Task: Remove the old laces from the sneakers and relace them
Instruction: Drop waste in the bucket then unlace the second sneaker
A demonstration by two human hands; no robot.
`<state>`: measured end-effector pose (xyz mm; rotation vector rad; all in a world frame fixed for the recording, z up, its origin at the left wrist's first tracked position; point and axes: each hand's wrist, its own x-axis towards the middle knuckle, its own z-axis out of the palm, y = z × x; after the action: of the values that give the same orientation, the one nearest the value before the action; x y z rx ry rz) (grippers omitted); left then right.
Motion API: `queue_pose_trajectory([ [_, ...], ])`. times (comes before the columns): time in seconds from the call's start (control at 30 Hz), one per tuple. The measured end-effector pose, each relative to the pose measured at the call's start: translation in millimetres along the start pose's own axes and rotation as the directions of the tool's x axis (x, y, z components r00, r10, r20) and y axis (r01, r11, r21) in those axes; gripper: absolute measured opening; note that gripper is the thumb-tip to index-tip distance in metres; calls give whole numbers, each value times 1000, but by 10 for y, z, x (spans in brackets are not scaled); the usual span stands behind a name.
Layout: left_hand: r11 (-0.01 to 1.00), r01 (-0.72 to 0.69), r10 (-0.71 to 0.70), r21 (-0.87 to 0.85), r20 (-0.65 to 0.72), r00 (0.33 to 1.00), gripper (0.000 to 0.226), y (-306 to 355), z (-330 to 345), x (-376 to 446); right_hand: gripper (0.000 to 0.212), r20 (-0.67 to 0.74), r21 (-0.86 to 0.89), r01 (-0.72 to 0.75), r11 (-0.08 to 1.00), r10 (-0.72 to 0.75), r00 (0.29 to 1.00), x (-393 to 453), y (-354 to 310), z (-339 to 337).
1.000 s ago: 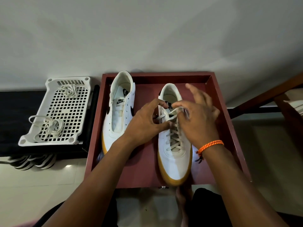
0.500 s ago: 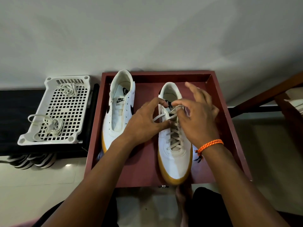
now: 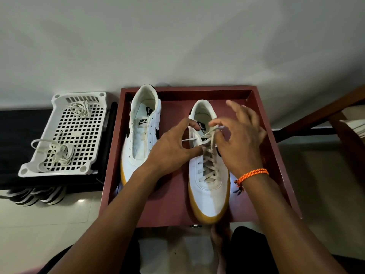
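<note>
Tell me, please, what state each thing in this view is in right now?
Right sneaker: laced, lace ends loose at the top.
Left sneaker: unlaced, eyelets bare.
Lace: threaded through the right sneaker, untied.
Right hand: pinches one lace end.
Left hand: fingers curled at the other lace end.
Red tray: holds both sneakers.
White basket: holds two loose lace bundles.

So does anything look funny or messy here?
A little. The left sneaker in the red tray has no lace at all, only bare eyelets, while the right sneaker is laced. Two loose laces lie tangled on the white basket beside the tray. Nothing looks spilled or broken.
</note>
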<state>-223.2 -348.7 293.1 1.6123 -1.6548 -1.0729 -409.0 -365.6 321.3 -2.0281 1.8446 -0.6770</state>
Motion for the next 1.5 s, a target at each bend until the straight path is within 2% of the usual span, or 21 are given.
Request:
queue_pose_trajectory([
  [0.07,1000,3,-3,-8,-2,1000,49,19,-5,-9,19,79,-39,44,998,-41,996,-44,-61,68],
  [0.13,1000,7,-7,-5,-5,1000,47,30,-11,-13,12,95,-82,76,994,-68,993,-77,-100,135],
  [0.43,998,-3,4,68,-7,1000,46,64,-11,-22,11,-146,-11,-6,1000,5,989,8,5,19],
  [0.6,997,-13,13,77,6,1000,45,56,1,3,12,-201,19,-55,998,58,978,-8,21,64],
  [0.8,996,2,-2,91,-1,1000,45,92,51,19,20,-196,112,-126,986,147,970,-11,52,72],
  [0.9,991,-2,6,135,-27,1000,39,99,80,27,22,-284,141,-179,974,212,935,42,112,-46],
  [1.07,945,-96,128,314,-83,988,39,94,158,12,23,-444,328,-183,927,322,836,146,287,-275],
  [1.13,927,-118,162,357,-96,982,35,101,208,13,22,-371,214,-252,944,317,873,130,332,-305],
  [1.2,922,-118,175,369,-124,977,22,107,256,30,21,-178,36,-315,949,316,932,95,419,-259],
  [1.27,933,-98,157,346,-148,976,12,114,293,58,32,-16,-70,-284,956,284,959,61,449,-199],
  [1.33,947,-77,130,313,-153,980,9,127,324,87,47,67,5,-163,987,162,985,54,425,-163],
  [1.43,951,-81,136,299,-167,977,9,131,346,115,65,234,269,-23,963,-42,971,56,311,-125],
  [1.5,952,-101,160,290,-187,969,9,120,345,134,62,318,257,32,966,-116,941,15,291,-55],
])
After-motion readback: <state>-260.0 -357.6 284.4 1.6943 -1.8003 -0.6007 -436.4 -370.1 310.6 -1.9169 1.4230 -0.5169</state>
